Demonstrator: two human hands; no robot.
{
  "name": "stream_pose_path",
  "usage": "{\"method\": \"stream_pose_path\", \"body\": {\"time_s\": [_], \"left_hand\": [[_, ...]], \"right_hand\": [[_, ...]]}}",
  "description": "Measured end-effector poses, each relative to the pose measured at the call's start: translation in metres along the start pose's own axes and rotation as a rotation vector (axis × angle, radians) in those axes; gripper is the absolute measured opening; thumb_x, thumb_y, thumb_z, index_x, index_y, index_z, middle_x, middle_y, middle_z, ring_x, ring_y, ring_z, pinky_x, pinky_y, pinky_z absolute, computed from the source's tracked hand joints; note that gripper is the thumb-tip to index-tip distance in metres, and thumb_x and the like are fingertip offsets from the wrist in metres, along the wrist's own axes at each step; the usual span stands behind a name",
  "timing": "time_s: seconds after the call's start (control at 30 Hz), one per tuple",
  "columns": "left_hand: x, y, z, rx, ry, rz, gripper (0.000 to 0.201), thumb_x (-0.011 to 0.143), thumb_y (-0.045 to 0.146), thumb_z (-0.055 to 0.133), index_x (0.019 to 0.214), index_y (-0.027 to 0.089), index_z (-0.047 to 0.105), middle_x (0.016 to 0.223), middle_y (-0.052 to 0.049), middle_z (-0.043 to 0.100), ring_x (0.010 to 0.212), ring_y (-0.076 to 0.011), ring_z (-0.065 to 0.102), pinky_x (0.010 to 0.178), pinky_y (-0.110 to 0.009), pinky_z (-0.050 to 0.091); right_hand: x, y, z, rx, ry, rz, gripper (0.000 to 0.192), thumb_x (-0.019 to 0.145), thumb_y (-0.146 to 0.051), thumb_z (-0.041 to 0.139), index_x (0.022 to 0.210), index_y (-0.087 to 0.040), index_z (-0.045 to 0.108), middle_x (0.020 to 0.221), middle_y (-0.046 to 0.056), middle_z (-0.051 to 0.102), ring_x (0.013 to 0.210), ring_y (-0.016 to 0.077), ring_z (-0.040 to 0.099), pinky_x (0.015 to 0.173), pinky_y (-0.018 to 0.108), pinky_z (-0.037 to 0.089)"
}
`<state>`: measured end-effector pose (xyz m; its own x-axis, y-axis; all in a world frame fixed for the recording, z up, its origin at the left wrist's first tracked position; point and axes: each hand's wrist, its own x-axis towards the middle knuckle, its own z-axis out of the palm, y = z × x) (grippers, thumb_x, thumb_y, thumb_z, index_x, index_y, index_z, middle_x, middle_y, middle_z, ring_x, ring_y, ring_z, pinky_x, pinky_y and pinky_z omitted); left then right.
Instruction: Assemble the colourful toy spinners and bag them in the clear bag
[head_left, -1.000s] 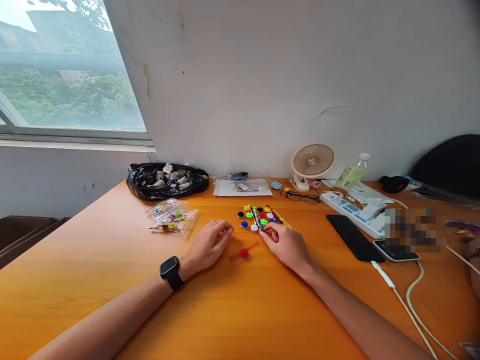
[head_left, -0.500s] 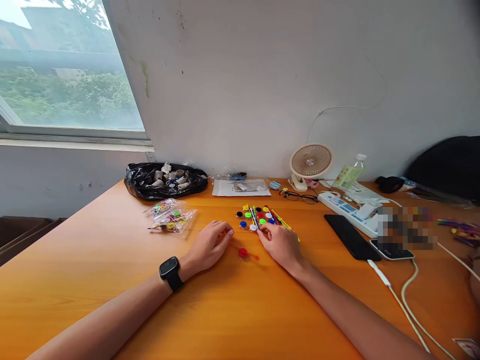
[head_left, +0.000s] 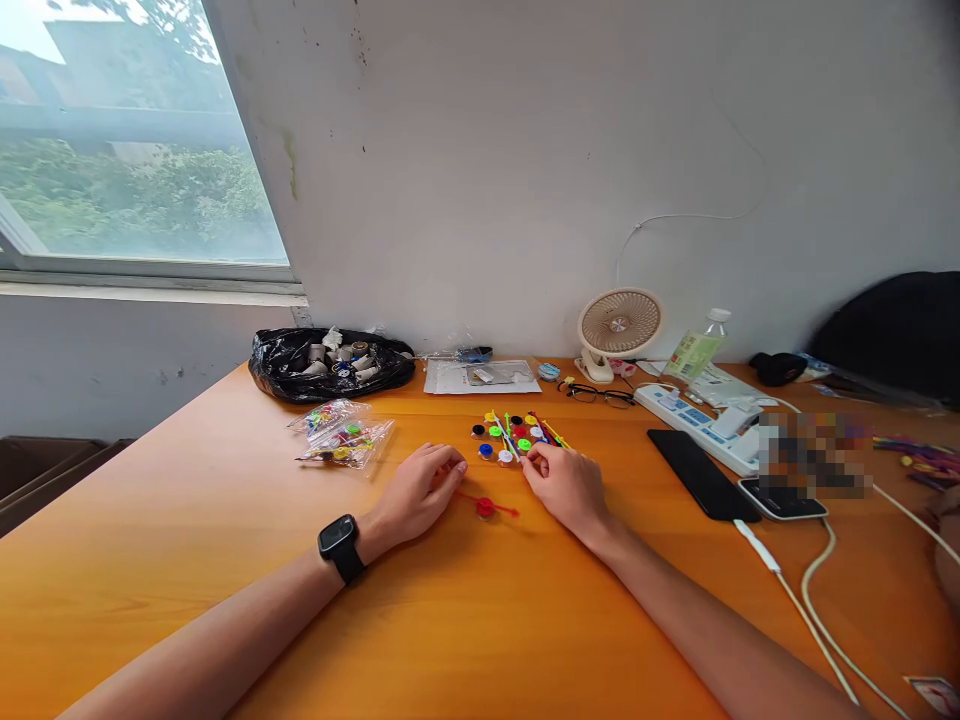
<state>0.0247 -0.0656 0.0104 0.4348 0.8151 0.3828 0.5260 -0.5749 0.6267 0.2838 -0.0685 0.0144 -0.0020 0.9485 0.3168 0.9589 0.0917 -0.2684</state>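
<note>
My left hand (head_left: 426, 490) rests on the table with its fingers curled and thumb close to them; nothing shows in it. Just right of it lies a red round piece (head_left: 486, 508) with a thin red arrow-tipped stick across it, apart from both hands. My right hand (head_left: 564, 488) has thumb and forefinger closed at the lower end of a thin white stick (head_left: 509, 438). Around those fingertips are several round plastic pieces, among them a blue disc (head_left: 486, 452), a white disc (head_left: 505, 457) and a green disc (head_left: 523, 444). Coloured sticks (head_left: 553, 432) lie behind the right hand, partly hidden.
Clear bags of coloured parts (head_left: 349, 440) lie to the left, before a black plastic bag (head_left: 281, 375) of cardboard tubes. A fan (head_left: 621, 322), glasses (head_left: 611, 397) and a bottle (head_left: 697, 352) stand behind. Rightward are a phone (head_left: 694, 470), power strip (head_left: 694, 425) and cables (head_left: 814, 570).
The red stick on the red piece was blurred and now shows sharply. My right hand has shifted slightly right, and the white stick's lower end with it. My left hand stays in place.
</note>
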Motion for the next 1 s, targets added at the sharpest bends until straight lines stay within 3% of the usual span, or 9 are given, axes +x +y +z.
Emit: {"method": "stream_pose_path", "body": {"time_s": [0.17, 0.37, 0.6, 0.7, 0.83, 0.93, 1.0], "left_hand": [[0.000, 0.000, 0.000, -0.001, -0.004, 0.007, 0.027, 0.108, 0.038, 0.049, 0.096, 0.023, 0.067, 0.095, -0.006, 0.072, 0.090, -0.0229, 0.065, 0.076, -0.034, 0.050], [0.000, 0.001, 0.000, -0.013, -0.015, 0.009, 0.027, 0.108, 0.039, 0.048, 0.097, 0.023, 0.067, 0.096, -0.006, 0.072, 0.091, -0.0230, 0.065, 0.078, -0.034, 0.050], [0.000, 0.001, -0.002, -0.037, -0.028, 0.008, 0.027, 0.109, 0.039, 0.047, 0.102, 0.023, 0.068, 0.100, -0.006, 0.072, 0.095, -0.0230, 0.065, 0.082, -0.035, 0.051], [-0.001, 0.007, -0.007, -0.054, -0.058, 0.078, 0.026, 0.109, 0.039, 0.049, 0.113, 0.024, 0.070, 0.109, -0.007, 0.073, 0.102, -0.0239, 0.065, 0.091, -0.039, 0.051], [-0.004, 0.019, -0.014, -0.038, -0.218, 0.267, 0.033, 0.101, 0.042, 0.064, 0.131, 0.030, 0.070, 0.131, -0.008, 0.069, 0.118, -0.0271, 0.061, 0.105, -0.044, 0.049], [-0.005, 0.024, -0.011, 0.004, -0.251, 0.310, 0.027, 0.098, 0.040, 0.068, 0.123, 0.031, 0.075, 0.129, -0.007, 0.071, 0.115, -0.0271, 0.061, 0.104, -0.044, 0.050], [-0.005, 0.021, -0.007, 0.038, -0.218, 0.296, 0.022, 0.100, 0.032, 0.065, 0.117, 0.030, 0.077, 0.120, -0.006, 0.074, 0.109, -0.0257, 0.062, 0.101, -0.043, 0.051]], "right_hand": [[-0.001, 0.002, 0.001, 0.048, -0.002, -0.046, 0.018, 0.096, -0.037, 0.063, 0.097, -0.027, 0.078, 0.063, -0.001, 0.068, 0.065, 0.0195, 0.064, 0.060, 0.029, 0.029], [-0.004, -0.003, 0.000, 0.075, -0.062, -0.181, 0.024, 0.099, -0.032, 0.059, 0.109, -0.030, 0.081, 0.078, 0.001, 0.077, 0.072, 0.0199, 0.069, 0.064, 0.030, 0.035], [-0.007, -0.001, -0.006, 0.107, -0.117, -0.200, 0.023, 0.099, -0.034, 0.059, 0.101, -0.027, 0.081, 0.078, 0.001, 0.078, 0.073, 0.0200, 0.070, 0.066, 0.030, 0.037], [-0.007, 0.000, -0.007, 0.129, -0.128, -0.192, 0.023, 0.098, -0.034, 0.060, 0.100, -0.027, 0.081, 0.075, 0.001, 0.076, 0.070, 0.0194, 0.068, 0.065, 0.030, 0.037], [-0.007, 0.001, -0.007, 0.099, -0.120, -0.179, 0.024, 0.099, -0.035, 0.059, 0.105, -0.026, 0.081, 0.075, 0.002, 0.076, 0.069, 0.0199, 0.068, 0.064, 0.030, 0.036], [-0.007, 0.001, -0.006, 0.106, -0.117, -0.173, 0.022, 0.098, -0.033, 0.060, 0.102, -0.026, 0.081, 0.075, 0.002, 0.077, 0.070, 0.0197, 0.068, 0.064, 0.030, 0.035], [-0.007, 0.001, -0.007, 0.127, -0.118, -0.165, 0.019, 0.097, -0.032, 0.062, 0.091, -0.025, 0.079, 0.070, 0.001, 0.074, 0.067, 0.0184, 0.066, 0.062, 0.029, 0.033]]}}
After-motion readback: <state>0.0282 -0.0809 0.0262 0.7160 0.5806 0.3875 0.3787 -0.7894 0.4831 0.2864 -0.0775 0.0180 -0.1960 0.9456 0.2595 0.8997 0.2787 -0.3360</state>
